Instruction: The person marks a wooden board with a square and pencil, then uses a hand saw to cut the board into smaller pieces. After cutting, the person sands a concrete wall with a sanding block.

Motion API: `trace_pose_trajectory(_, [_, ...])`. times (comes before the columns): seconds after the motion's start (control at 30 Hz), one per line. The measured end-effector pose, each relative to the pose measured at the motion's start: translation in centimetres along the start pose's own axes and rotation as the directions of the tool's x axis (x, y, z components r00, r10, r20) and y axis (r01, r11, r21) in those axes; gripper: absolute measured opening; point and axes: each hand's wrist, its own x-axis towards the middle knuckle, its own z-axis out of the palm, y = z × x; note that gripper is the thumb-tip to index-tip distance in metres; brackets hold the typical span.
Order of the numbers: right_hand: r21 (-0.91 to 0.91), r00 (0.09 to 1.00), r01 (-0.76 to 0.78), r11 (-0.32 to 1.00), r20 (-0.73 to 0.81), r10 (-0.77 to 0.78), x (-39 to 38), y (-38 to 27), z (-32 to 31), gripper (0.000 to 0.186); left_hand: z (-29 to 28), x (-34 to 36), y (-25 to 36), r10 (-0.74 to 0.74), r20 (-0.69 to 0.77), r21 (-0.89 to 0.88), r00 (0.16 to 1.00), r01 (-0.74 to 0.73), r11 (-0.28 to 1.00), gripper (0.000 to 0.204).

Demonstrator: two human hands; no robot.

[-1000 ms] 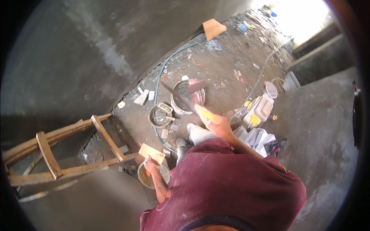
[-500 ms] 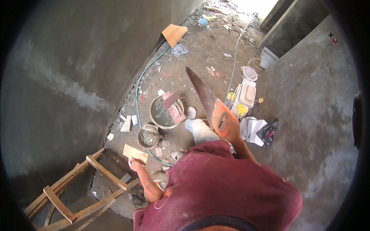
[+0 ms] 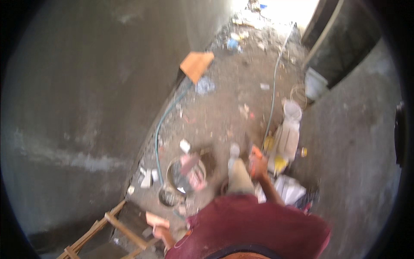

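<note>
Lowered since half a second ago, the right hand (image 3: pixel 257 166) grips an orange-handled saw (image 3: pixel 254 156), blade hidden. Left hand (image 3: pixel 160 231) holds a small wooden block (image 3: pixel 156 219) low, near the ladder (image 3: pixel 108 224). Beyond both, a bucket (image 3: pixel 186 175) sits on the floor (image 3: pixel 224 108).

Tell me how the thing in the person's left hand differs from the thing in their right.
The left hand holds a small flat pale block, plain and squarish. The right hand grips an orange handle, brighter and narrower than the block; what it belongs to is too blurred to tell. The block sits low by the wooden ladder, the handle higher, near the pale sacks.
</note>
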Motion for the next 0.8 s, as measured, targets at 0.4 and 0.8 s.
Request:
trace_pose_trajectory(0.4, [-0.269,0.993,-0.041,0.962,0.098,0.07,25.1,-16.4,-1.1,0.02,-16.2,3.8,40.0,-0.216,0.181,-0.86,0.959,0.261,0.438,0.041])
trace_pose_trajectory(0.8, [-0.359,0.992,-0.086,0.929,0.056,0.114,38.8,-20.7,2.8,0.019,-19.5,6.2,71.9,0.503,0.489,-0.751,0.713,0.05,0.659,0.057])
